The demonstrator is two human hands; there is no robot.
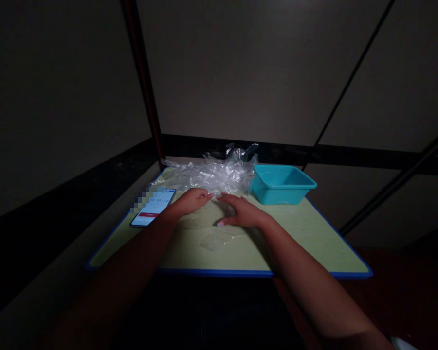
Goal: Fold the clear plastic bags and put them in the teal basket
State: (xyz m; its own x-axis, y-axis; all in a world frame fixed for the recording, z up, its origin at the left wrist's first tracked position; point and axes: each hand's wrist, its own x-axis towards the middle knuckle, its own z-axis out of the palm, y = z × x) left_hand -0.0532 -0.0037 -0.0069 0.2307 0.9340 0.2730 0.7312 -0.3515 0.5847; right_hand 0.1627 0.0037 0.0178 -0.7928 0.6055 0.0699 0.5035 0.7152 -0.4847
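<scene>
Both my hands rest on a pale green table with a blue edge. My left hand lies palm down with its fingers stretched toward the right, touching a thin clear plastic sheet spread flat in front of me. My right hand is also flat and open, fingers pointing left, pressing on the same sheet. The fingertips of the two hands almost meet. Just behind them lies a crumpled heap of clear plastic bags.
A teal plastic tub stands at the back right of the table. A phone with a lit screen lies at the left. A dark pole rises behind the table's back left corner. Dim walls surround the table.
</scene>
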